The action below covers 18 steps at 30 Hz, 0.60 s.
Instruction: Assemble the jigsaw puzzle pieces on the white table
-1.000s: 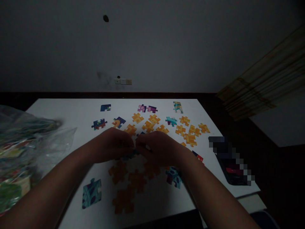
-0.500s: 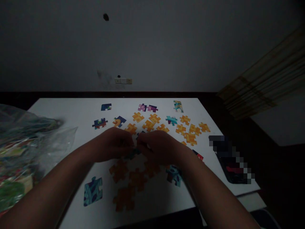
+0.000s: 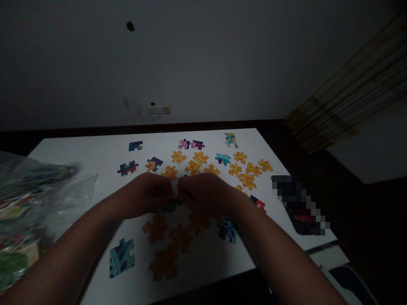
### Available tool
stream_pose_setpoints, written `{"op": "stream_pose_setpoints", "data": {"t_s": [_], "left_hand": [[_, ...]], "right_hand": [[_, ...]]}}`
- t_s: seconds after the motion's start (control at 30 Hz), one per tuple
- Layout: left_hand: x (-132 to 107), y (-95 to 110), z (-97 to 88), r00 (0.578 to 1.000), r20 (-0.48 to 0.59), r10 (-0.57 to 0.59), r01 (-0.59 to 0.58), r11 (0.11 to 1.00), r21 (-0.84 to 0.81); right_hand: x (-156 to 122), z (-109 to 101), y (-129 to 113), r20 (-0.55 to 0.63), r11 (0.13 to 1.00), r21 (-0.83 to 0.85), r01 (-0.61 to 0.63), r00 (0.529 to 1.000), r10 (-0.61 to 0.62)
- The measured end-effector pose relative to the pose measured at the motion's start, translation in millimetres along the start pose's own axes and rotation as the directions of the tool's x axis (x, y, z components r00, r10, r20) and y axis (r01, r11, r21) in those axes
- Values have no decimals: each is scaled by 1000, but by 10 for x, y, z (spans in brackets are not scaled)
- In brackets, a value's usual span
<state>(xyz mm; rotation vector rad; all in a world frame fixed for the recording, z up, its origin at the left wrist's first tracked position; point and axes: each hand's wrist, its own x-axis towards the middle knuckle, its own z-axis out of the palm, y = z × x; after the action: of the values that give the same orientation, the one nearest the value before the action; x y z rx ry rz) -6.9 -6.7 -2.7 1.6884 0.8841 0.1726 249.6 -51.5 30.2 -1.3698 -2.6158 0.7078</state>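
My left hand point(image 3: 148, 195) and my right hand point(image 3: 203, 194) meet over the middle of a white table point(image 3: 79, 148), fingers curled together around a small dark puzzle piece point(image 3: 171, 206) that is mostly hidden between them. Around and under the hands lie several orange pieces, face down point(image 3: 179, 237). A teal-and-blue piece point(image 3: 121, 257) lies near the front left and another teal piece point(image 3: 227, 231) sits under my right wrist. Farther back are more orange pieces point(image 3: 246, 171) and coloured ones point(image 3: 190, 144).
A clear plastic bag point(image 3: 28, 203) with colourful contents lies on the table's left side. A dark object point(image 3: 302, 214), partly blurred out, rests at the right edge. Behind the table is a grey wall with sockets point(image 3: 158, 109). The room is dim.
The view has shifted slightly; the hands stay pressed together over the same spot, with small finger movements.
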Motion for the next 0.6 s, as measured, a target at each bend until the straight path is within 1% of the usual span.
{"op": "stream_pose_setpoints", "data": {"t_s": [0.1,0.23,0.37,0.43,0.5,0.6], "left_hand": [[16,-24,8,1000,9,-12,12,1000,-23],[32,-17,25,1000,-5,-29,29,1000,4],[28,12,31,998,-59,13,-8,996,84],[23,-3,19,995,-88,45,-33,990,135],[24,-41,-1,994,-92,65,-50,986,158],[46,-103,-21,994,-67,87,-75,982,171]], "right_hand": [[-1,14,-4,-19,1000,-19,1,1000,-1],[0,44,-1,-41,998,-62,3,999,-6],[-28,20,10,-156,994,-91,-55,987,40],[-56,-25,-9,-181,994,-93,-59,983,41],[-82,-76,-74,-153,995,-103,1,988,-17],[-106,-108,-279,-46,984,-134,121,991,-128]]}}
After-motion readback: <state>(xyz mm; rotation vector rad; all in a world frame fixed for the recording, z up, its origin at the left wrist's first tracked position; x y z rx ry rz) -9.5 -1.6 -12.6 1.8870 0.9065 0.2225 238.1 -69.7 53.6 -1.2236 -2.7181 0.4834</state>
